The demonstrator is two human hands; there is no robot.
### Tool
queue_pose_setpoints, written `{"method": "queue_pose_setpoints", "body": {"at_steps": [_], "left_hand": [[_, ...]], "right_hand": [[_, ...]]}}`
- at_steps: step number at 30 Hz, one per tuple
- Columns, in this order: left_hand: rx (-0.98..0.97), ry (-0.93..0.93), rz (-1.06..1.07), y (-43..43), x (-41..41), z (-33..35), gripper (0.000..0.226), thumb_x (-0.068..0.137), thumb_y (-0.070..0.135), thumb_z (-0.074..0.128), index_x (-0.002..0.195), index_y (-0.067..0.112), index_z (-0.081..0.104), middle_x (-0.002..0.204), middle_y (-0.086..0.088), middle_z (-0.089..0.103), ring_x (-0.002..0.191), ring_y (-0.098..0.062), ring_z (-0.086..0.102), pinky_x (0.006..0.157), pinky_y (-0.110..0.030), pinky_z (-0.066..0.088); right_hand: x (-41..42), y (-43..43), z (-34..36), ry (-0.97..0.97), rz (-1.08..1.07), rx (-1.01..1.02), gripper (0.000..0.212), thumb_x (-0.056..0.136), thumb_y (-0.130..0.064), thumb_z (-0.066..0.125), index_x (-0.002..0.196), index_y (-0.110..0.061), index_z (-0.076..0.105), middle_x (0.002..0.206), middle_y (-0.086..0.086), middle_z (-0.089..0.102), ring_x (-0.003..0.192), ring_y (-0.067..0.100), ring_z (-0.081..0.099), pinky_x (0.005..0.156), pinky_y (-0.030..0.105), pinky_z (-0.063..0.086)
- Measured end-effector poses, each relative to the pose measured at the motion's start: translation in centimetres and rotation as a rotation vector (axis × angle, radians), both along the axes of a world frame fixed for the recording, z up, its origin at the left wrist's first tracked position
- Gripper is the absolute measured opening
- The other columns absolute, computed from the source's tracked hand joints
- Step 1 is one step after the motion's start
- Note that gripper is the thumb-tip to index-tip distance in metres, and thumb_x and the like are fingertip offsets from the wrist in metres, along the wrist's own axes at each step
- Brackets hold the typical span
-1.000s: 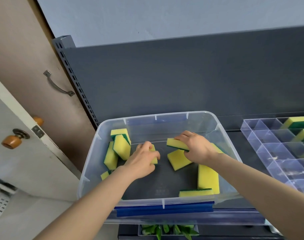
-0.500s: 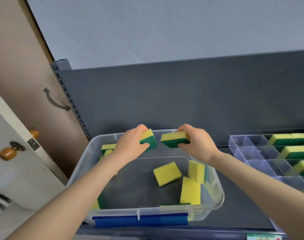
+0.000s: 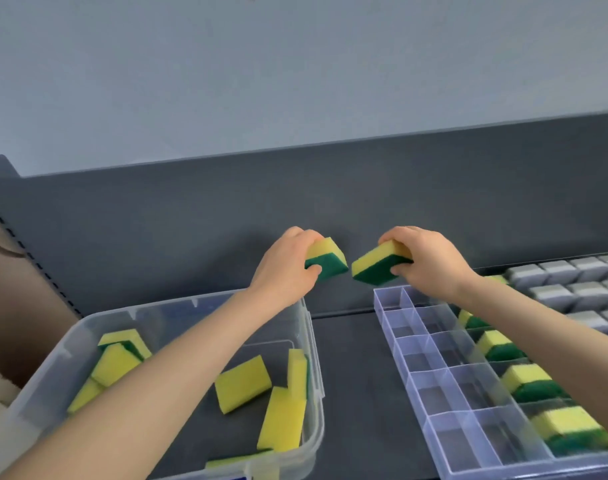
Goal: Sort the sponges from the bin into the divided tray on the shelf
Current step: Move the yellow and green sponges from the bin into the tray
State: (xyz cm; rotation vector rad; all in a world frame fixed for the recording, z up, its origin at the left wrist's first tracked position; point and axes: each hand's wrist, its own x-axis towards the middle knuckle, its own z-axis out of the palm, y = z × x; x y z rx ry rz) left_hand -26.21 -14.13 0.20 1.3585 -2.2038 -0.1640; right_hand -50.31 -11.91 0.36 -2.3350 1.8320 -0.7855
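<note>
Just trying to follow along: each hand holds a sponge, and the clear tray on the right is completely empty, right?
Not empty: the head view shows sponges in the right-hand compartments of the tray. The left hand and right hand do each hold one.

shelf (image 3: 351,375) — dark grey | left: clear bin (image 3: 139,308) | right: clear divided tray (image 3: 444,396) — well apart

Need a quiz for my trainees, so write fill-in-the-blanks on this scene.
1. The left hand grips the left sponge, yellow above and ___ below.
2. The right hand holds the right sponge with fingers above and ___ below.
3. The bin sits to the ___ of the divided tray.
Missing words: green; thumb; left.
</note>
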Motion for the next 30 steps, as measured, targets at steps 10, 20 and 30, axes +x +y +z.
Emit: {"method": "queue_pose_setpoints", "body": {"at_steps": [10, 20, 30], "left_hand": [[0.082, 0.004, -0.001, -3.1, -10.4, -2.6, 0.035, 0.083, 0.016, 0.064, 0.114, 0.026, 0.053, 0.108, 0.007, 0.059, 0.094, -0.016, 0.053, 0.072, -0.030, 0.041], [0.166, -0.048, 0.072, -4.7, -15.1, -7.3, 0.035, 0.085, 0.019, 0.067, 0.117, 0.024, 0.053, 0.112, 0.006, 0.059, 0.092, -0.012, 0.054, 0.071, -0.023, 0.038], [0.271, -0.139, 0.073, -5.6, -16.5, -9.7, 0.045, 0.086, 0.017, 0.066, 0.129, 0.024, 0.053, 0.118, 0.004, 0.057, 0.103, -0.018, 0.056, 0.079, -0.025, 0.043]], "right_hand": [[-9.9, -3.3, -2.0, 0.127, -0.077, 0.099, 0.044, 0.077, -0.014, 0.069, 0.117, -0.026, 0.057, 0.107, 0.000, 0.067, 0.095, 0.025, 0.059, 0.075, 0.030, 0.045], [-13.0, -6.8, -6.5, 0.221, 0.059, 0.177, 0.047, 0.079, -0.012, 0.068, 0.122, -0.028, 0.055, 0.112, -0.002, 0.064, 0.100, 0.022, 0.058, 0.082, 0.032, 0.049], [-12.6, -8.2, -8.1, 0.323, 0.149, 0.238, 0.050, 0.081, -0.009, 0.062, 0.127, -0.027, 0.054, 0.125, -0.001, 0.059, 0.111, 0.026, 0.055, 0.090, 0.039, 0.051]]}}
